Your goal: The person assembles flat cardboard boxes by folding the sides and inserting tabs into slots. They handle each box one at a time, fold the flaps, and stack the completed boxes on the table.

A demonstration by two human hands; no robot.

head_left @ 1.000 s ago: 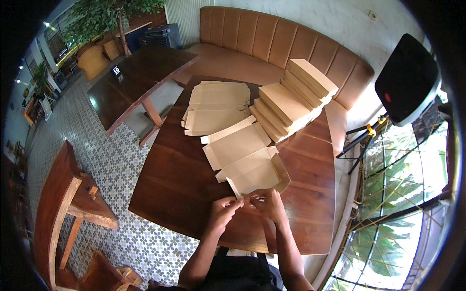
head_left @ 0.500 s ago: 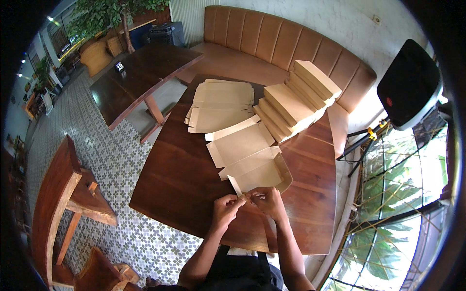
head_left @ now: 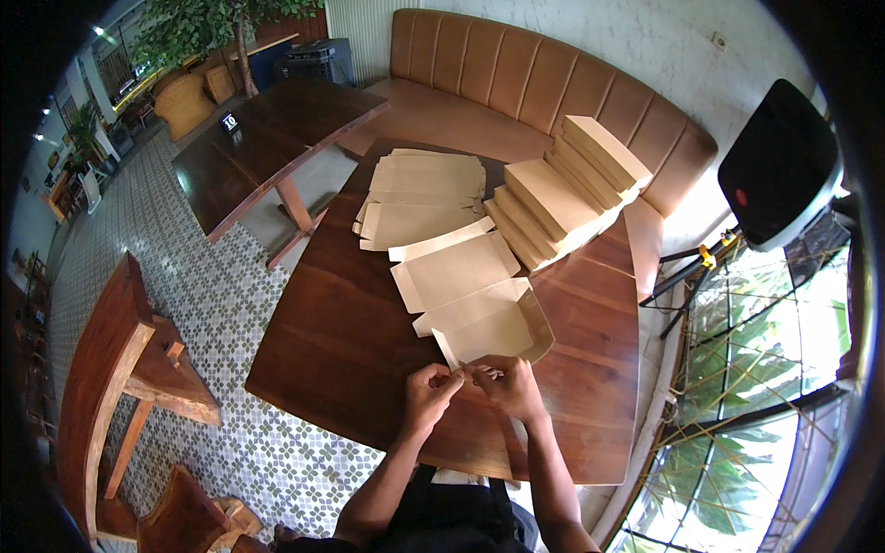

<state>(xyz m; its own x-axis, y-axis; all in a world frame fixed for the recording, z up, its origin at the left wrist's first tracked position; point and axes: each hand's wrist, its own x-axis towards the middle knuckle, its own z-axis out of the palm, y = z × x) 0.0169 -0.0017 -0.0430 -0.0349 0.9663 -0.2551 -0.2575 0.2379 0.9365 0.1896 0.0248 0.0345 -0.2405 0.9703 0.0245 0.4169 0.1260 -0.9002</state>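
A brown cardboard box, partly folded, lies on the dark wooden table. Its lid half is spread flat toward the far side, while the near half has raised walls. At its near left corner my left hand pinches the cardboard edge between thumb and fingers. My right hand sits right beside it, fingers bent and closed on the near wall of the same box. Both hands nearly touch, and they cover the corner flap between them.
Flat unfolded box blanks lie stacked at the table's far left. Folded boxes are piled in steps at the far right. Beyond them runs a brown padded bench. A black speaker stands to the right, a wooden chair to the left.
The near half of the box has its side walls standing more upright. Both hands stay at the near left corner with almost no shift.
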